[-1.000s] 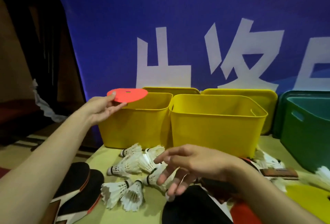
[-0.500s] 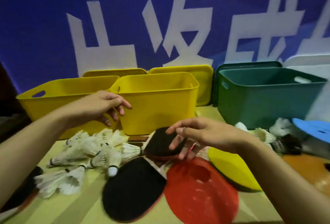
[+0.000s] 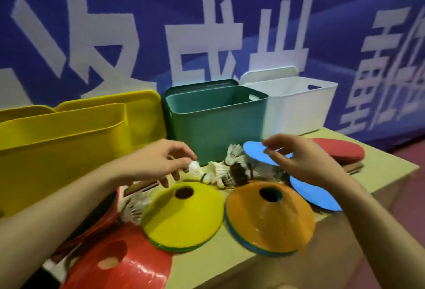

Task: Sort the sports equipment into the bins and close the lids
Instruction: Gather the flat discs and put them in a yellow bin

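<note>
My left hand (image 3: 158, 162) hovers with fingers apart just above white shuttlecocks (image 3: 217, 170) lying in front of the green bin (image 3: 216, 125). My right hand (image 3: 305, 162) is spread too, its fingertips at the edge of a raised blue disc (image 3: 255, 151); I see no firm grip. A yellow bin (image 3: 62, 150) stands at the left and a white bin (image 3: 296, 107) at the right, all without lids on. A yellow cone (image 3: 184, 217), an orange cone stack (image 3: 271, 219) and a red cone (image 3: 119, 263) lie in front of my hands.
Lids lean behind the bins against the blue banner, among them a yellow lid (image 3: 145, 111). A second blue disc (image 3: 317, 196) and a red paddle (image 3: 340, 151) lie at the right, near the table's edge (image 3: 391, 180). More shuttlecocks (image 3: 135, 207) sit left of the yellow cone.
One second ago my left hand held a red disc over a yellow bin; now it holds nothing. The view has swung right, and both hands have moved over to the shuttlecocks and blue disc.
</note>
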### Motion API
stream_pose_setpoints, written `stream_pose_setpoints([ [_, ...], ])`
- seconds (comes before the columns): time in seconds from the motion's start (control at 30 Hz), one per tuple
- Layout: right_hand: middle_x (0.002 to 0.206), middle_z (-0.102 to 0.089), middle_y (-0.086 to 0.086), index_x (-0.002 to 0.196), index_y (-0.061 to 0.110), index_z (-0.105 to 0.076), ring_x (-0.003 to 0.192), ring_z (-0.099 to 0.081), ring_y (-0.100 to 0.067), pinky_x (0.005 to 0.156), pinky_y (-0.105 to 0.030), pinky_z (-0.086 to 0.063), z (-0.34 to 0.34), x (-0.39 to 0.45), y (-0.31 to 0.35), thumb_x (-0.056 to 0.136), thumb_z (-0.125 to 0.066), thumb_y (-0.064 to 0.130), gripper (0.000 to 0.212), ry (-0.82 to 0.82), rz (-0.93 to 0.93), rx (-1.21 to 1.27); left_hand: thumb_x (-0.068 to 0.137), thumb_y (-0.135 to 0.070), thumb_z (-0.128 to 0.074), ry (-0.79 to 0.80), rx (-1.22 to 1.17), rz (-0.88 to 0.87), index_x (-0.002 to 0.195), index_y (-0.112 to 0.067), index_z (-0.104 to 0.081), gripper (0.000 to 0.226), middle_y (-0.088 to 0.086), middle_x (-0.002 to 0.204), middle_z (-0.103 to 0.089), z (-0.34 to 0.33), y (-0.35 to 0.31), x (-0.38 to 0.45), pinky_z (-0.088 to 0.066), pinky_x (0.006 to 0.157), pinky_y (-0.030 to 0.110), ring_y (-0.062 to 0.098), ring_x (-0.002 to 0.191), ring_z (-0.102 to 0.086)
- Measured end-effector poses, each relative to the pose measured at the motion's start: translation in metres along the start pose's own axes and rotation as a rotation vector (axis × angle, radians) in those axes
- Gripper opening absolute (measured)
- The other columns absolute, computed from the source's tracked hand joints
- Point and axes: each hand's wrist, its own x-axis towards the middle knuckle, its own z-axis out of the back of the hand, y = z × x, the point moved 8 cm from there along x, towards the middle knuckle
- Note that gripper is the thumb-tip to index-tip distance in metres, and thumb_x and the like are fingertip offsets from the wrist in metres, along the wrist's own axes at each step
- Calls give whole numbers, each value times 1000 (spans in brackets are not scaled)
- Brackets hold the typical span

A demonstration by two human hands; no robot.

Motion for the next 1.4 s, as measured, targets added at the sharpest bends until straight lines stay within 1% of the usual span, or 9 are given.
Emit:
stream_pose_setpoints([
  [0.1,117,-63,9,124,27,-63,87,-63,-4,69,-25,-51,27,-4,-62,96,-67,24,28,-102,-80,-203,96,-35,-65,-46,327,-196,121,-33,-63,25,-12,108,-67,-29,-36,40,-61,79,36,6,90,-68],
  [0.2,135,-53,-3,138,22,-56,114,-59,-25,92,-37,-51,28,-3,-112,94,-67,22,46,-52,-107,-340,94,-43,-63,-46,572,-381,133,-34,-56,40,-11,121,-57,-65,-68,74,-51,96,32,6,108,-57],
  [0.47,157,-36,-6,156,21,-37,145,-32,-26,114,-42,-41,5,22,-169,93,-62,19,68,75,-126,-461,89,-64,-52,40,871,-472,149,-32,-43,69,-5,144,-51,-137,-102,143,-45,104,43,20,127,-47],
  [0.57,153,-44,-4,154,22,-41,138,-43,-25,108,-42,-48,3,36,-178,94,-60,22,63,40,-114,-446,94,-45,-50,21,952,-482,128,-29,-60,39,-1,118,-67,-151,-111,154,-51,89,44,24,113,-58],
  [0.67,150,-49,1,149,26,-50,130,-53,-23,99,-42,-54,0,48,-181,97,-58,27,52,30,-69,-450,103,-36,-43,-87,894,-513,120,-34,-66,28,1,93,-70,-147,-122,161,-52,72,39,25,92,-63],
  [0.87,122,-70,1,130,29,-64,102,-66,-24,72,-40,-56,17,54,-167,106,-43,35,32,-242,-10,-432,103,-32,-44,-395,416,-479,120,-28,-64,27,5,94,-76,-84,-128,162,-57,65,41,30,76,-69],
  [1.1,95,-68,-8,112,14,-59,79,-63,-31,62,-46,-52,80,51,-97,109,-37,31,28,-682,68,-79,107,-22,-49,-693,193,-511,123,-17,-67,24,-11,89,-65,-1,-126,110,-39,55,8,-8,74,-61],
  [1.27,86,-65,-8,109,12,-59,72,-59,-29,62,-55,-49,96,50,-16,108,-36,31,30,-704,192,95,108,-32,-47,-864,124,-450,107,-19,-64,21,-4,79,-64,67,-99,38,-46,57,34,12,69,-59],
  [1.4,81,-58,-5,104,9,-59,64,-62,-11,47,-31,-51,66,48,56,109,-39,26,26,-528,216,283,108,-37,-44,-909,83,-322,108,-20,-63,25,2,83,-68,109,-59,-33,-52,55,48,26,72,-66],
])
